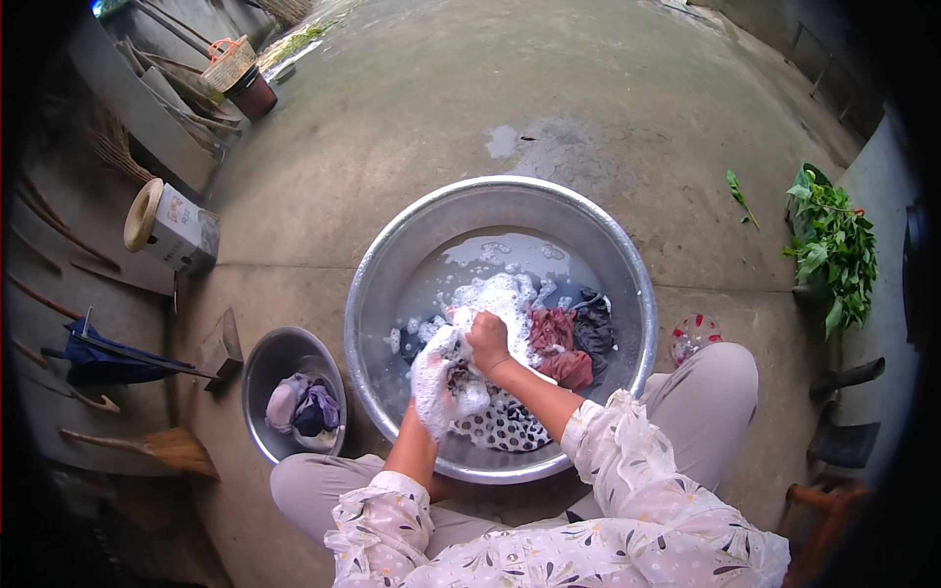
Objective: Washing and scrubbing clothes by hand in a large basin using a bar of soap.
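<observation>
A large round metal basin (500, 182) stands on the floor between my knees, with soapy water (507, 246) and wet clothes inside. Thick suds cover my left hand (435, 373), which holds a bunched part of the black-and-white spotted cloth (507, 422). Against the same bundle, my right hand (488, 342) is closed in a fist, gripping the cloth. White foam (496, 294) floats just beyond both hands. To their right lie a dull red garment (562, 349) and a dark garment (594, 331). Foam hides most of my left fingers.
A smaller metal bowl (257, 367) with clothes (305, 404) stands at the left. Leafy greens (838, 250) lean at the right wall, and a clear container with red marks (695, 338) is beside my right knee. A broom (173, 450) and a carton (184, 228) line the left side.
</observation>
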Demonstrator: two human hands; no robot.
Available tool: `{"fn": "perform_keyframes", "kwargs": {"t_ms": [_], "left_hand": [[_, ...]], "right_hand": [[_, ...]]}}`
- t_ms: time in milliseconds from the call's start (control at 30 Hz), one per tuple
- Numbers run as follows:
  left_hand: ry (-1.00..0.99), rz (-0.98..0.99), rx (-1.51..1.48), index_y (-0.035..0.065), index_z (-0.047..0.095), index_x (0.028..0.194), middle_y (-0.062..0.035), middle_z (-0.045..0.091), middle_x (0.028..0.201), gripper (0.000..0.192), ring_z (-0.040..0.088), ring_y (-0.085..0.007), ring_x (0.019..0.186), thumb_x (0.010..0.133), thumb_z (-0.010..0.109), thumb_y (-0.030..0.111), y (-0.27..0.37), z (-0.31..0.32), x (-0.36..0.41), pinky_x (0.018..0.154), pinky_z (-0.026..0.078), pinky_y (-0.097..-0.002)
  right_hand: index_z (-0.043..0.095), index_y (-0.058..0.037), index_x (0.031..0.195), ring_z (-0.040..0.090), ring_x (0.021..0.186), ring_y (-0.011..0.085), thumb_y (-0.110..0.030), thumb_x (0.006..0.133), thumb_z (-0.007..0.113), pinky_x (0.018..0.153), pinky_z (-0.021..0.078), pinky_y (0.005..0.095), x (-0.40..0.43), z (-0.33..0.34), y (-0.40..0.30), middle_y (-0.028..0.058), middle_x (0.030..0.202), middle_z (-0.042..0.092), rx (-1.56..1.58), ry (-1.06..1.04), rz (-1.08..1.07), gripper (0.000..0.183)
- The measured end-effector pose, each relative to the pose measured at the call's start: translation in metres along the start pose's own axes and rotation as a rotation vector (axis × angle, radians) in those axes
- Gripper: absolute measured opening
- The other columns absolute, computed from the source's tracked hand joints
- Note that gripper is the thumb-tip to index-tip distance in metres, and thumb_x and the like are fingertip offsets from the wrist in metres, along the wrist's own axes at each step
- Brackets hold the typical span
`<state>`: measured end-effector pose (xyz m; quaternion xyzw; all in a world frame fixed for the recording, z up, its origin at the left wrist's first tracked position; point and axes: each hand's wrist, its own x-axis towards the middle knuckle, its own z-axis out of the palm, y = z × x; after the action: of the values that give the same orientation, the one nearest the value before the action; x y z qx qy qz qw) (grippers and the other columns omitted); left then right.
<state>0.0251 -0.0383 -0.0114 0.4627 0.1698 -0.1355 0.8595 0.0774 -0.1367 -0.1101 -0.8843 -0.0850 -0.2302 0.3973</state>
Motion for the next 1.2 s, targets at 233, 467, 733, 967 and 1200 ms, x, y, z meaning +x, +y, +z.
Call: {"fn": "perform_keyframes", "kwargs": {"t_ms": [233,467,733,967,1200], "left_hand": [[0.064,-0.248,-0.241,0.0048,0.065,0.099,-0.0099,0.069,0.093,0.035,0.067,-0.0229,0.077,0.091,0.054,0.037,0.044,-0.01,0.001,0.069,0.056,-0.0357],[0.109,-0.036,-0.136,0.0052,0.064,0.098,-0.0058,0.066,0.089,0.026,0.064,-0.0193,0.075,0.094,0.052,0.028,-0.007,-0.069,0.042,0.069,0.053,-0.0324],[0.133,0.204,0.053,0.0047,0.063,0.108,-0.0008,0.062,0.097,0.025,0.057,-0.0121,0.088,0.094,0.054,0.024,-0.025,-0.012,0.017,0.076,0.048,-0.0256],[-0.872,-0.183,-0.591,0.0088,0.06,0.084,-0.0015,0.058,0.083,0.02,0.056,-0.0123,0.08,0.096,0.046,0.017,-0.031,-0.147,0.068,0.072,0.048,-0.0304],[0.019,0.087,0.082,0.0,0.062,0.109,-0.0025,0.063,0.094,0.029,0.057,-0.011,0.081,0.091,0.058,0.022,-0.018,-0.002,0.004,0.071,0.047,-0.0246]], "right_hand": [[0.063,-0.0018,0.091,0.067,0.076,0.017,-0.031,0.089,0.063,0.062,0.0562,0.0369,0.007,-0.015,0.038,0.0078,0.078,0.067,1.057,-0.432,0.999,0.029],[0.055,-0.0084,0.112,0.066,0.079,0.0205,-0.018,0.084,0.064,0.069,0.0534,0.0328,0.02,-0.041,-0.069,0.0135,0.089,0.063,0.591,-0.307,0.31,0.03],[0.066,-0.0098,0.082,0.064,0.065,0.0258,-0.019,0.079,0.057,0.056,0.0517,0.0399,0.014,-0.03,-0.032,0.0125,0.074,0.064,-0.031,-0.32,0.079,0.013],[0.064,-0.0076,0.08,0.062,0.063,0.0302,-0.021,0.076,0.065,0.056,0.0489,0.0413,-0.016,-0.035,-0.128,0.0149,0.071,0.062,0.233,-0.203,-0.158,0.014],[0.062,0.0002,0.088,0.061,0.074,0.0394,-0.013,0.077,0.06,0.065,0.0506,0.0451,0.018,-0.025,0.019,0.0215,0.077,0.061,-0.12,-0.189,0.084,0.018]]}}
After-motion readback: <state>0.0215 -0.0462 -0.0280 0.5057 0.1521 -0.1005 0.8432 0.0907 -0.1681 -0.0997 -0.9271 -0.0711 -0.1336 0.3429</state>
